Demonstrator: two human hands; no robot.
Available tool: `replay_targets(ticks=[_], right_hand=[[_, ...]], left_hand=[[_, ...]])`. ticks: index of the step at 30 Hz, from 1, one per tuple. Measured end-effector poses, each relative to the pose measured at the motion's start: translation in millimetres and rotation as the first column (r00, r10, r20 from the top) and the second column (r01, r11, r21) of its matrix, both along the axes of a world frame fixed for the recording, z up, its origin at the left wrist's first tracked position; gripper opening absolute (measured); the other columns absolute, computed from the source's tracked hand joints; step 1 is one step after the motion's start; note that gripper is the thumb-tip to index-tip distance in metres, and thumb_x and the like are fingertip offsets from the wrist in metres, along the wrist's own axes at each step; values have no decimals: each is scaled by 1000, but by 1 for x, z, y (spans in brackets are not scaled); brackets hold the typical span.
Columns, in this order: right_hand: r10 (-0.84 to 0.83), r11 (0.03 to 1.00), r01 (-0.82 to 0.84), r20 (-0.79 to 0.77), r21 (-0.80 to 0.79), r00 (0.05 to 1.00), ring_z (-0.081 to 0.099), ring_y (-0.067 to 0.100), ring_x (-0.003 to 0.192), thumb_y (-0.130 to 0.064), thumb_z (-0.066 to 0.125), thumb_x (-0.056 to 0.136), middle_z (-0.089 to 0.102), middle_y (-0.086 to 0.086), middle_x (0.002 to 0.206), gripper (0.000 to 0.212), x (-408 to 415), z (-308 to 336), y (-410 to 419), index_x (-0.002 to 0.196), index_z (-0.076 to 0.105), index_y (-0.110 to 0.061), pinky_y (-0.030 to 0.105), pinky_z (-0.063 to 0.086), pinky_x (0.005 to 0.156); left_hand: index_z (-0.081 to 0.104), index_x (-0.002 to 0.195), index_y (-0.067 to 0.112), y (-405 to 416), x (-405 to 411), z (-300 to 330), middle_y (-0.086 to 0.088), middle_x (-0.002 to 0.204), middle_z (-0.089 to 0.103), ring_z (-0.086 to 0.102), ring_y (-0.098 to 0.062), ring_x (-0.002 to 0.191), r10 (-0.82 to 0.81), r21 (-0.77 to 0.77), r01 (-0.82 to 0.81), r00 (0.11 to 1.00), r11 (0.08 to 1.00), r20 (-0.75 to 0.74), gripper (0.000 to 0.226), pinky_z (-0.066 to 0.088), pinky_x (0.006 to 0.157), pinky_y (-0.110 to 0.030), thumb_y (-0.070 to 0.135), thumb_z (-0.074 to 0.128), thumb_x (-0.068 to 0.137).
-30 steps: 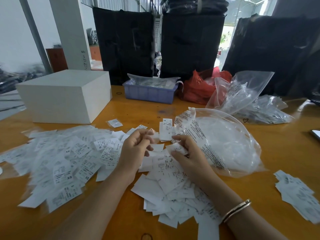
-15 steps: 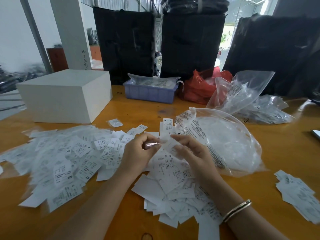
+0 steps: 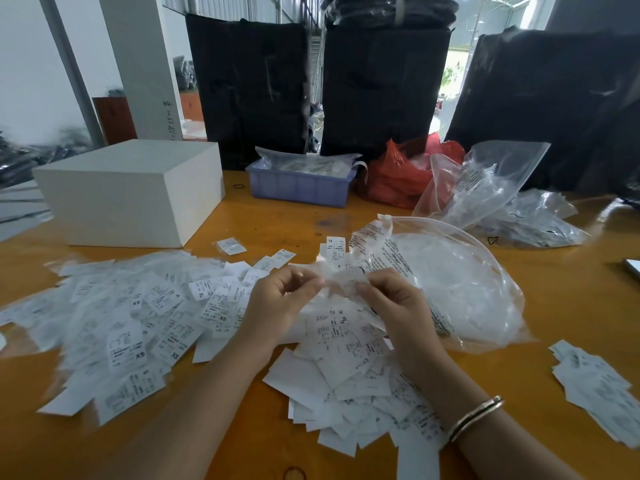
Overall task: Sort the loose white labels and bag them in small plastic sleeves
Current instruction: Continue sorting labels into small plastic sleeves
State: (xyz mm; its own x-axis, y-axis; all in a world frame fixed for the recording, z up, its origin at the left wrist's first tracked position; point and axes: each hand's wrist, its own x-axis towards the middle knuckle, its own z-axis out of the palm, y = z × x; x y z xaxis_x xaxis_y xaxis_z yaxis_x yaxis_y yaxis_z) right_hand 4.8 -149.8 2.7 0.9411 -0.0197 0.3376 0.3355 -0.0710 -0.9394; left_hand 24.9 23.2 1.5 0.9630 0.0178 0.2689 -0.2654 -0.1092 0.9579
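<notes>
Clear plastic, a small sleeve, is held at the centre of the frame between both hands, above the orange table. Left hand: fingers curled, thumb and forefinger pinching the sleeve's left end. Right hand: fingers curled, pinching the right end; a metal bangle sits on that wrist. Whether a label is inside the sleeve cannot be told. Loose white labels lie heaped directly below the hands. Bagged labels spread across the left half. A large clear bag lies right of centre, a white box at upper left, a blue tray at upper centre.
</notes>
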Motion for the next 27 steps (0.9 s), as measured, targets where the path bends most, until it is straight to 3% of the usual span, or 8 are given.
replay_targets(ticks=[3, 5, 10, 16, 21, 25, 27], right_hand=[[-15, 979, 18, -18, 205, 1000, 64, 20, 72, -11, 63, 87, 69, 3, 79, 14, 0, 1, -4, 77, 68, -19, 24, 53, 65], [-7, 959, 14, -26, 284, 1000, 68, 16, 78, -7, 61, 88, 72, 3, 84, 7, 0, 0, -6, 85, 65, -13, 19, 52, 64], [76, 928, -68, -7, 366, 997, 69, 21, 92, -10, 63, 87, 72, 7, 99, 13, 1, -2, -5, 100, 62, -9, 21, 54, 70], [85, 959, -85, 12, 269, 996, 69, 21, 89, -9, 58, 88, 72, 8, 94, 7, 3, -6, -4, 94, 61, -10, 21, 53, 71], [126, 956, -142, 79, 255, 989, 65, 16, 75, -10, 56, 84, 67, 1, 77, 10, -2, -2, -4, 79, 58, -19, 22, 51, 66], [-19, 1000, 15, 159, 21, 987, 51, 7, 67, -18, 55, 83, 57, -10, 70, 9, -3, -1, -3, 76, 57, -24, 17, 42, 62], [-78, 997, 81, 197, -9, 977, 52, 7, 68, -18, 53, 83, 58, -11, 71, 6, -3, -1, -2, 78, 56, -20, 16, 43, 63]], left_hand=[[67, 76, 26, -1, -1, -3, 12, 73, 69, 63, 1, 71, 24, 187, -48, 991, 981, 131, 9, 47, 61, -8, 26, 75, 77], [65, 76, 27, -2, -4, -4, 13, 67, 66, 61, 3, 70, -2, 318, -79, 969, 945, 246, 12, 46, 60, -7, 22, 75, 78], [66, 80, 24, -3, -7, -3, 17, 70, 61, 58, 4, 73, -67, 456, -99, 940, 884, 334, 8, 45, 61, -7, 26, 74, 79], [67, 82, 20, -4, -8, -3, 18, 70, 59, 56, 8, 72, -105, 498, -75, 940, 864, 323, 12, 42, 60, -5, 30, 74, 79], [65, 80, 26, -3, -7, -3, 20, 69, 58, 55, 10, 69, -90, 492, -81, 945, 867, 314, 10, 40, 59, -4, 28, 75, 78], [66, 83, 23, -2, -7, -3, 20, 70, 58, 57, 7, 72, -108, 490, -77, 935, 868, 338, 11, 42, 60, -5, 27, 75, 78], [67, 85, 22, -2, -6, -3, 18, 71, 60, 58, 3, 73, -106, 491, -81, 934, 867, 341, 12, 42, 60, -5, 27, 75, 77]])
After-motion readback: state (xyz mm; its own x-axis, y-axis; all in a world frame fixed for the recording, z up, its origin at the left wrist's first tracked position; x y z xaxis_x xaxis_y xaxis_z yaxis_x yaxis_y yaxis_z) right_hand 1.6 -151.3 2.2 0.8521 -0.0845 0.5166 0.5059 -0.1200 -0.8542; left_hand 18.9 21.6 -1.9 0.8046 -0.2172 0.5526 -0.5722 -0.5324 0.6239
